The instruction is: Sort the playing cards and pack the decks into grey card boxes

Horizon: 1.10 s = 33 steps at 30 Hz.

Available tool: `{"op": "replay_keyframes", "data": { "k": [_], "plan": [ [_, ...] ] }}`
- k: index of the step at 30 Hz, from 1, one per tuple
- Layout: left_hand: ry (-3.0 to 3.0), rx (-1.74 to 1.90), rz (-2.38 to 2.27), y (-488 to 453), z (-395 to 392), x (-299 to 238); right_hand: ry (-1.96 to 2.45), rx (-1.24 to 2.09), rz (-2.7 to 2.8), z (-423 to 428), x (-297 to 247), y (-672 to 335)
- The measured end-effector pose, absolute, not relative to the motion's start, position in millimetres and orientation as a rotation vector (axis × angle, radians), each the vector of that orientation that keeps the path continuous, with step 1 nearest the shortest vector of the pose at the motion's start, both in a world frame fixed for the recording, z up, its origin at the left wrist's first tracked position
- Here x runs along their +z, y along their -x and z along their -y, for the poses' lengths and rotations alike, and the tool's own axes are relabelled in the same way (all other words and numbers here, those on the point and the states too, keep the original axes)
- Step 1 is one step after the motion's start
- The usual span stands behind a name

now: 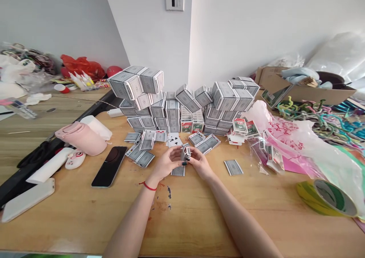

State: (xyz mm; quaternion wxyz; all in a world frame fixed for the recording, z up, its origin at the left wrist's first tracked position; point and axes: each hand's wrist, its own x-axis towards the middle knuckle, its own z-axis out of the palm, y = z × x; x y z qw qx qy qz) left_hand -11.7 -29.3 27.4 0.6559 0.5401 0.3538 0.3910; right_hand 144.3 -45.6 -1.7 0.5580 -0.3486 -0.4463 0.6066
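In front of the card structure, my left hand [166, 163] and my right hand [200, 163] meet around a small bundle of playing cards [186, 151]. Both hands are closed on it with the fingertips. Whether these cards are folded into one another is too small to tell. Just below my fingers, a grey-backed card [178, 171] lies on the table, partly covered. Face-up cards [173, 139] with black clubs lie beyond my hands. Folded card pieces [210, 143] rest to the right, and a loose pile of cards [144, 157] lies to the left.
Blocks of grey-backed cards [159, 110] stand stacked along the back. To the left are a black phone [109, 166], a pink bottle [82, 137] and a white mouse [75, 160]. A single card [233, 167], card boxes [240, 125] and yellow tape [306, 195] lie right.
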Motion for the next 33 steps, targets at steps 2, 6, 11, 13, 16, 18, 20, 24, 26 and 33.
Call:
{"op": "replay_keyframes", "data": {
  "k": [2,6,11,13,16,18,20,24,26,33],
  "plan": [
    [-1.265,0.900,-0.803,9.3,30.2,25.7,0.811,1.448,1.012,47.0,0.1,-143.4],
    [-1.333,0.916,-0.817,6.2,32.1,21.7,0.775,1.471,0.988,48.4,1.2,-143.0],
    [-1.399,0.914,-0.805,7.4,33.2,20.6,0.764,1.493,1.008,48.7,-0.5,-143.6],
    [-1.432,0.916,-0.807,8.0,33.1,20.6,0.747,1.515,1.000,49.4,-0.3,-143.2],
    [-1.470,0.926,-0.806,8.0,33.1,20.2,0.706,1.529,0.978,50.9,1.1,-142.1],
    [-1.494,0.929,-0.805,7.4,33.6,20.2,0.685,1.534,0.957,51.7,2.0,-141.5],
    [-1.522,0.926,-0.810,6.9,34.5,21.2,0.672,1.546,0.940,52.0,2.4,-141.1],
    [-1.599,0.921,-0.850,6.8,36.4,24.7,0.657,1.600,0.922,51.9,3.5,-141.4],
    [-1.640,0.911,-0.869,6.9,36.9,25.8,0.650,1.632,0.905,52.0,5.0,-142.2],
    [-1.775,0.997,-0.946,5.5,35.3,20.7,0.649,1.656,0.855,50.9,7.3,-144.2]
  ]
}}
